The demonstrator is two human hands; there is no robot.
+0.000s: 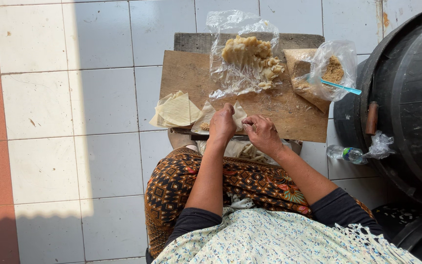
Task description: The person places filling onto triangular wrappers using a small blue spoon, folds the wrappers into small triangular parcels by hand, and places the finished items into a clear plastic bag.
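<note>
My left hand (222, 124) and my right hand (261, 132) meet at the near edge of a wooden board (186, 73), fingers pinched on a thin pale dough wrapper (206, 117) with a bit of brown filling on it. A stack of triangular pale wrappers (176, 110) lies to the left of my left hand, hanging over the board's edge. Beyond my hands a clear plastic bag (242, 61) lies open with pale yellow lumpy dough pieces on it. At the board's right end a second plastic bag (334, 68) holds brown crumbly filling with a turquoise spoon (340, 87) stuck in it.
A big black drum (411, 98) stands at the right, with a brown handle (371, 118) against it. A small plastic bottle (346, 154) and crumpled plastic lie on the white tiled floor (103, 161) beside it. My patterned skirt covers my lap below the board.
</note>
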